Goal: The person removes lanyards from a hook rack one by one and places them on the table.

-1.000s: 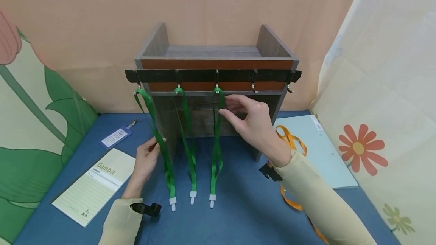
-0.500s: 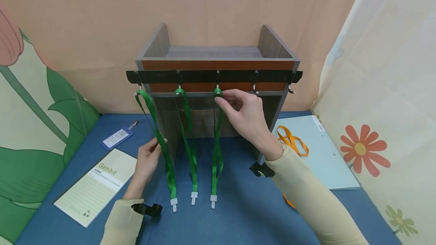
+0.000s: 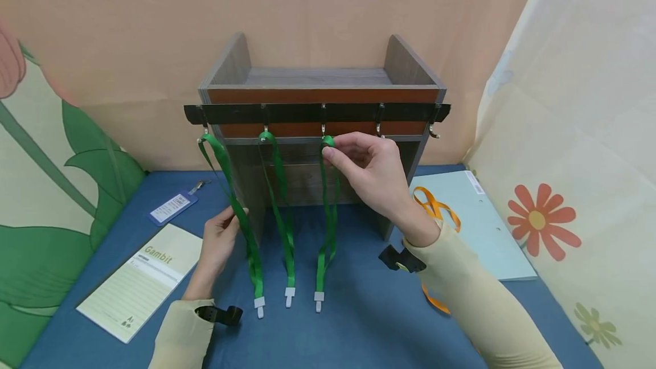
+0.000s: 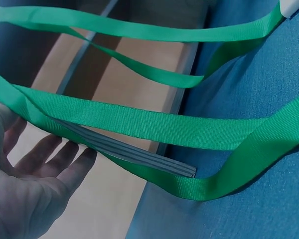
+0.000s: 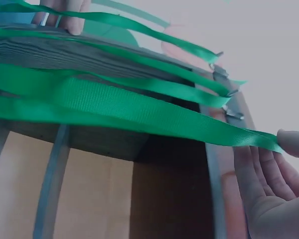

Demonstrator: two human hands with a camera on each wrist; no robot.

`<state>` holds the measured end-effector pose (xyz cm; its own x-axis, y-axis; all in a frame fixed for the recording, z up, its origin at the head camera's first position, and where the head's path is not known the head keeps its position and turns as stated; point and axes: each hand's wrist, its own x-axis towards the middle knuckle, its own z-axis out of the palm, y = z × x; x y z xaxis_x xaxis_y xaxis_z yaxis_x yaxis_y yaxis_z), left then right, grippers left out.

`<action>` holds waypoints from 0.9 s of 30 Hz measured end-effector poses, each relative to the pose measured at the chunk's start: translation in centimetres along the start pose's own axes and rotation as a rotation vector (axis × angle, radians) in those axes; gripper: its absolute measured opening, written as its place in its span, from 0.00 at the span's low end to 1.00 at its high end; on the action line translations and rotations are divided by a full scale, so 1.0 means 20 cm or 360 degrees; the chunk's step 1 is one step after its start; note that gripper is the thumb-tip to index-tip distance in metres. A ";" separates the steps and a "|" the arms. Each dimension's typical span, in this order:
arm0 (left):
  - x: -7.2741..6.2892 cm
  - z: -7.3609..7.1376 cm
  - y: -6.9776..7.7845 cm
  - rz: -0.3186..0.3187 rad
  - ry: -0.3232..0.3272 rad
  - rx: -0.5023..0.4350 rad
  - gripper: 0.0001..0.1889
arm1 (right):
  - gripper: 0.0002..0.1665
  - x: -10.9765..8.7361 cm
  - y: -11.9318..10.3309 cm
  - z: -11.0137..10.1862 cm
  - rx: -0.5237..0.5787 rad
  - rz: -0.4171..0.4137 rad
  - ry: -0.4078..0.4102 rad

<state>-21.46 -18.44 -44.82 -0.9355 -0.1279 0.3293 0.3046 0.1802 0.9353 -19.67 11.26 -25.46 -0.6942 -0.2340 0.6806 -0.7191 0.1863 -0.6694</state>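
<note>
My right hand (image 3: 376,172) pinches the top of the third green lanyard (image 3: 328,232) between thumb and fingers, right at the middle hook (image 3: 323,128). In the right wrist view, its strap (image 5: 139,109) runs taut from those fingertips. My left hand (image 3: 220,235) is beside the first green lanyard (image 3: 251,249), which hangs from the leftmost hook. The left wrist view shows this hand's fingers (image 4: 79,169) loosely extended against the strap (image 4: 139,122). Between these two hangs a second green lanyard (image 3: 279,215) on its own hook. White clips end all three.
A black hook rail (image 3: 297,113) crosses the front of a grey wooden shelf (image 3: 220,84). At left lie a blue badge holder (image 3: 174,208) and a notepad (image 3: 143,281). At right, an orange lanyard (image 3: 435,206) partly overlaps a pale blue folder (image 3: 487,232).
My right hand has moved up and left from beside the third lanyard's strap to pinch its top. That lanyard's upper loop has narrowed and shifted slightly. The left hand has stayed in place.
</note>
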 end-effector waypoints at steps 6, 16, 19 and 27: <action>-0.01 0.00 0.03 -0.0028 -0.0019 -0.0015 0.14 | 0.06 0.02 -0.09 -0.07 0.0029 -0.0074 -0.0013; -0.04 0.00 0.16 -0.0042 -0.0034 0.0001 0.14 | 0.07 0.04 -0.26 -0.23 0.0139 -0.0204 0.0002; -0.04 0.00 0.15 -0.0058 -0.0027 0.0012 0.15 | 0.08 0.04 -0.28 -0.26 0.0150 -0.0192 -0.0009; -0.03 0.00 0.15 -0.0059 -0.0027 0.0012 0.16 | 0.07 0.06 -0.31 -0.34 0.0099 -0.0259 0.0089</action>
<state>-19.96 -17.74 -42.26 -0.9490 -0.1179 0.2922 0.2685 0.1830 0.9457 -16.13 16.38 -18.44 -0.5706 -0.2024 0.7959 -0.8201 0.0905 -0.5650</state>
